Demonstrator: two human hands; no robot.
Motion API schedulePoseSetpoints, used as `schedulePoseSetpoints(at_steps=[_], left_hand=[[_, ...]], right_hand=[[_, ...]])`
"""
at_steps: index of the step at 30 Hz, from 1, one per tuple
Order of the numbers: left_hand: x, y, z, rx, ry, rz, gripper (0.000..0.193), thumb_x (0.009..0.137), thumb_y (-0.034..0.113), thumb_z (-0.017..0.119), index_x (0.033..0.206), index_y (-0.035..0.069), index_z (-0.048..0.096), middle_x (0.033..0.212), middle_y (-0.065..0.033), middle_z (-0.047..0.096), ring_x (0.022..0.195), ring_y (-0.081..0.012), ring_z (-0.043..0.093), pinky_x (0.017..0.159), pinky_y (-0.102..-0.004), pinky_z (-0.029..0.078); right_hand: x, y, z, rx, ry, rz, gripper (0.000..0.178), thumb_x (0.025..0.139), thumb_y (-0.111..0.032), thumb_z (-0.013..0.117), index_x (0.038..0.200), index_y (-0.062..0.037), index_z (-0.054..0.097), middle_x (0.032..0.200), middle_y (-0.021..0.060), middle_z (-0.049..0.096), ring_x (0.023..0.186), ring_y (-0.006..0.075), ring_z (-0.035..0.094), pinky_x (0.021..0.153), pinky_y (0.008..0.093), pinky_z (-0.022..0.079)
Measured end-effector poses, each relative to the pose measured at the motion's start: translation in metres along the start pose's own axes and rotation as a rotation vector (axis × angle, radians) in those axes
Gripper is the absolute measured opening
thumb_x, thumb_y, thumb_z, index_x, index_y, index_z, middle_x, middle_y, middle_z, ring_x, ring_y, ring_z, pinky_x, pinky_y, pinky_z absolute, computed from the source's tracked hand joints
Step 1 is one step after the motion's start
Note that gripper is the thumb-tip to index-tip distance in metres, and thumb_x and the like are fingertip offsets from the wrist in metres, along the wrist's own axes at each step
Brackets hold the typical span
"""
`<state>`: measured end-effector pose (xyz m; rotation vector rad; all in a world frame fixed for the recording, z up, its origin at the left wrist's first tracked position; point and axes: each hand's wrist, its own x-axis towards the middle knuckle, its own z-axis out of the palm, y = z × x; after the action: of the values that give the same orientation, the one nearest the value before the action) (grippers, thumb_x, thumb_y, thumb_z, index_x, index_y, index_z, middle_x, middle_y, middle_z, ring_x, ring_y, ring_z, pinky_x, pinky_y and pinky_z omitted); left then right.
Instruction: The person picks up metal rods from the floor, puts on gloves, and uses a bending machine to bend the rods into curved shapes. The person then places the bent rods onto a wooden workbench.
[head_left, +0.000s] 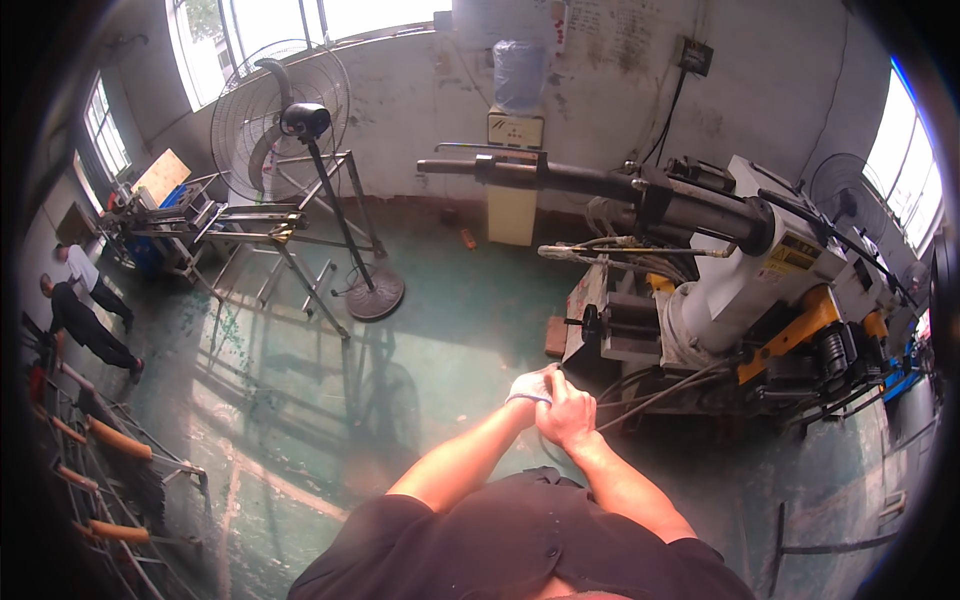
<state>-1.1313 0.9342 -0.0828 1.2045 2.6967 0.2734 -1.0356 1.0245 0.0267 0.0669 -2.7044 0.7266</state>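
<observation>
My left hand [532, 386] wears a white work glove, and its fingers are partly hidden behind my right hand. My bare right hand [566, 412] is closed around the left one at the wrist edge of the glove, gripping the glove's cuff. Both hands meet in front of my chest, just left of a large pipe-bending machine [740, 290] with a long dark tube [560, 178] sticking out to the left. Neither hand touches the machine.
A big pedestal fan [290, 120] stands at the back left beside metal frame stands [250, 225]. Two people [85, 310] stand at the far left. A rack with orange-handled bars [110, 450] sits lower left. A water dispenser [515, 130] is against the wall.
</observation>
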Motion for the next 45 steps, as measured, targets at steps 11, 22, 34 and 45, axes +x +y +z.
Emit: schedulePoseSetpoints(at_steps=[11,22,34,45], left_hand=[[-0.011,-0.029,0.057,-0.49,-0.382,0.041,0.039,0.095,0.026,0.067,0.131,0.012,0.062,0.137,-0.0103,0.06,0.131,-0.0235,0.052,0.113,-0.0388,0.039],[-0.031,-0.019,0.033,-0.796,-0.569,-0.251,0.03,0.078,0.036,0.087,0.097,0.014,0.079,0.103,-0.0079,0.075,0.103,-0.0231,0.065,0.09,-0.0406,0.052],[-0.049,-0.018,0.102,-0.822,-0.313,-0.063,0.05,0.088,0.042,0.077,0.13,0.015,0.073,0.131,-0.0168,0.072,0.122,-0.0322,0.065,0.105,-0.0449,0.048],[-0.035,-0.045,0.065,-0.792,-0.464,-0.281,0.032,0.083,0.035,0.084,0.108,0.015,0.078,0.102,-0.0132,0.077,0.101,-0.0283,0.072,0.086,-0.0468,0.056]], right_hand=[[-0.012,0.018,0.029,-0.009,-0.082,-0.189,0.021,0.094,-0.019,0.062,0.108,-0.0066,0.072,0.092,0.0173,0.078,0.082,0.0375,0.077,0.071,0.0488,0.061],[-0.013,0.023,0.027,-0.054,-0.258,-0.124,0.025,0.097,-0.028,0.066,0.097,-0.0033,0.067,0.089,0.0205,0.077,0.082,0.0416,0.076,0.074,0.0514,0.061],[-0.016,0.024,0.03,-0.243,-0.684,-0.087,0.024,0.094,-0.015,0.061,0.109,0.0003,0.069,0.098,0.0278,0.076,0.092,0.0449,0.076,0.079,0.0545,0.061],[-0.019,-0.002,0.027,0.204,-0.331,-0.272,0.018,0.097,-0.021,0.064,0.102,-0.0038,0.061,0.089,0.0246,0.073,0.081,0.0484,0.071,0.072,0.059,0.055]])
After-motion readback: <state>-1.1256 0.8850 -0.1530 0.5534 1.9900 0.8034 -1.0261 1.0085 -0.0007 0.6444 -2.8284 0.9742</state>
